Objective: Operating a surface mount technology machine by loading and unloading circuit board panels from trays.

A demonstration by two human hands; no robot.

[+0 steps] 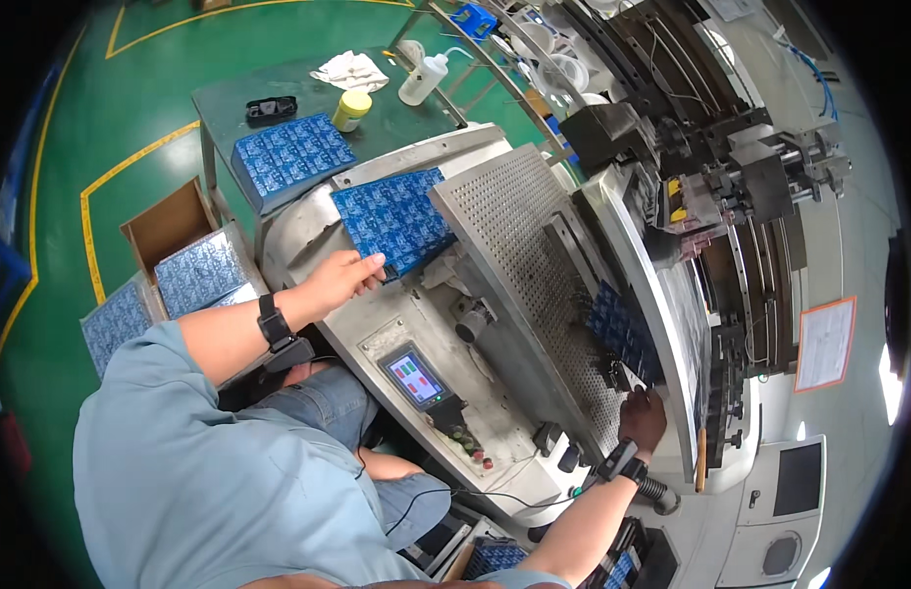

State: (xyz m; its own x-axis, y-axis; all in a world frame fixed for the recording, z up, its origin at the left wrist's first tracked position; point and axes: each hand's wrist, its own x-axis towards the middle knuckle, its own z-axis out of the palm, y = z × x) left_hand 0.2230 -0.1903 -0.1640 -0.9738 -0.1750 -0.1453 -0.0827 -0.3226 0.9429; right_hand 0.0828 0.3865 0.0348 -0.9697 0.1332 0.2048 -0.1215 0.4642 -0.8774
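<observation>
My left hand (341, 281) pinches the near corner of a blue circuit board panel (391, 218), which lies over the machine's light front ledge. Between the perforated metal plate (514, 211) and the raised light frame (637, 245), a second blue circuit board panel (622, 332) sits in shade. At that panel's lower edge is my right hand (643, 420), its fingers curled and seemingly gripping the edge; the dim light hides the exact contact.
A green table (220, 96) bears a stack of blue panels (290, 157), a yellow-lidded jar (351, 110), a squeeze bottle (423, 80) and a white cloth (349, 72). A lit touchscreen (414, 377) is set in the machine front. At left, more panels (198, 267) lie by a cardboard box (169, 222).
</observation>
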